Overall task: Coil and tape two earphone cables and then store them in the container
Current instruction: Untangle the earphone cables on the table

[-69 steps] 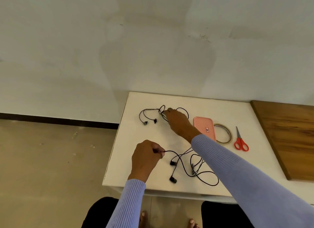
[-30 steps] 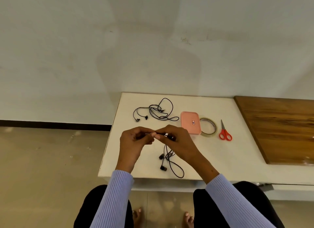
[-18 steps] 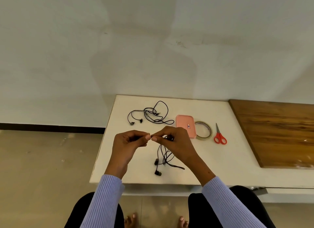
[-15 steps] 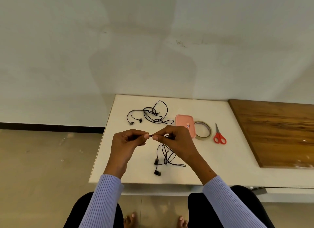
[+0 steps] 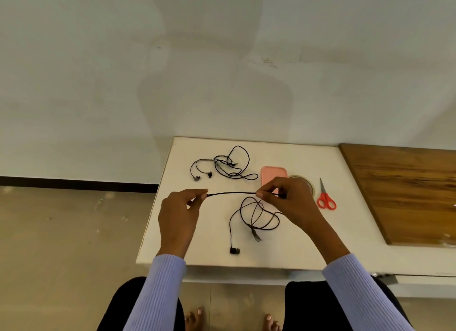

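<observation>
Two earphone cables are on the white bench (image 5: 345, 232): one (image 5: 223, 166) lies loose at 12 o'clock, the other (image 5: 256, 214) is stretched between the hands. Left hand (image 5: 177, 212) pinches its plug end; right hand (image 5: 288, 200) pinches further along, slack drooping below to the earbud (image 5: 234, 250). Thin, limp and light, it likely tangles easily; best gripped by the firm plug. The pink container (image 5: 270, 174) waits at 1 o'clock.
</observation>
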